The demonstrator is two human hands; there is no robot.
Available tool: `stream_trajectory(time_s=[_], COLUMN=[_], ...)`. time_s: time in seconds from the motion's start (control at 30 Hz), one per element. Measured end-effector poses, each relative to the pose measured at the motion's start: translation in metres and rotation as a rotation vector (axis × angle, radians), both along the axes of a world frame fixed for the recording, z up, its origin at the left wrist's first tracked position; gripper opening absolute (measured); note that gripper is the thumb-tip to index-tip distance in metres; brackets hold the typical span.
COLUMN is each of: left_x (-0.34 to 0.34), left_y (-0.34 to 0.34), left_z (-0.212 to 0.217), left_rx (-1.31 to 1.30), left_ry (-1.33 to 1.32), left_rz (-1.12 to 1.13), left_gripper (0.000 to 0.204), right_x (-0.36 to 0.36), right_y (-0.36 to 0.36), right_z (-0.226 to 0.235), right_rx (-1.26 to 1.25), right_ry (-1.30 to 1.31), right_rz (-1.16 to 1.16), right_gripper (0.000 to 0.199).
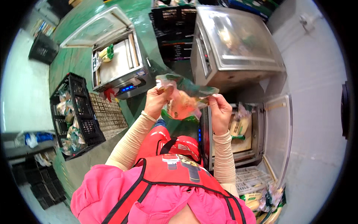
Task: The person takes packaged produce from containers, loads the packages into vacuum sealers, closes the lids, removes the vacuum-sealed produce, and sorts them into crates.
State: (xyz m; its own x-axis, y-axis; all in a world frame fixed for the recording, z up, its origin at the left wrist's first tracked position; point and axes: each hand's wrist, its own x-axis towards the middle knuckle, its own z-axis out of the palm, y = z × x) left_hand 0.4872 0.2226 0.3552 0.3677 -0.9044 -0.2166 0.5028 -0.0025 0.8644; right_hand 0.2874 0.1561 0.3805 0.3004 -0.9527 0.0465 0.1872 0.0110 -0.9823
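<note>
I am holding a clear plastic pouch with a green edge and orange-pink contents [185, 100] up in front of my chest, near the picture's centre, and both hands are gripping it: my left hand [156, 100] is pinching its corner at about nine o'clock of the pouch, my right hand [220, 108] is pinching the opposite edge at three o'clock, so the film is stretching flat between them, probably to smooth the open mouth. At four o'clock from the pouch, the steel chamber sealing machine with its lid raised [244, 136] is holding a pale yellow packet with a green end [238, 128] on its bed. At ten o'clock a second steel sealer, lid also up [119, 65], is showing a small yellow-green packet [106, 54] in its far corner and a blue lit panel in front. At eight o'clock a black lattice plastic crate [76, 115] is standing on the green floor, filled with bagged goods.
</note>
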Motion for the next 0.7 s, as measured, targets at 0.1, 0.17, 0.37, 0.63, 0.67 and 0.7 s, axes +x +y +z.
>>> stream_trajectory(time_s=[0.1,0.17,0.37,0.63,0.67,0.7], left_x=[0.038,0.062,0.139,0.25,0.259,0.267], left_y=[0.005,0.006,0.004,0.035,0.038,0.04], left_z=[-0.002,0.0,0.014,-0.012,-0.016,-0.022], left_rx=[0.007,-0.037,-0.086,-0.256,-0.257,-0.215], left_ry=[-0.071,-0.064,-0.063,-0.048,-0.08,-0.043], left_rz=[0.098,0.163,0.233,0.095,0.04,-0.038], left_gripper=[0.014,0.014,0.014,0.073,0.084,0.095], right_x=[0.043,0.077,0.178,0.299,0.31,0.317], right_y=[-0.02,-0.024,-0.046,-0.052,-0.052,-0.057], right_z=[0.006,0.015,0.043,0.095,0.102,0.103], right_rx=[-0.053,-0.083,-0.042,0.053,0.08,0.068], right_ry=[-0.014,-0.077,-0.116,-0.146,-0.161,-0.166], right_rz=[0.086,0.133,0.219,0.433,0.458,0.503], right_gripper=[0.014,0.014,0.015,0.015,0.015,0.016])
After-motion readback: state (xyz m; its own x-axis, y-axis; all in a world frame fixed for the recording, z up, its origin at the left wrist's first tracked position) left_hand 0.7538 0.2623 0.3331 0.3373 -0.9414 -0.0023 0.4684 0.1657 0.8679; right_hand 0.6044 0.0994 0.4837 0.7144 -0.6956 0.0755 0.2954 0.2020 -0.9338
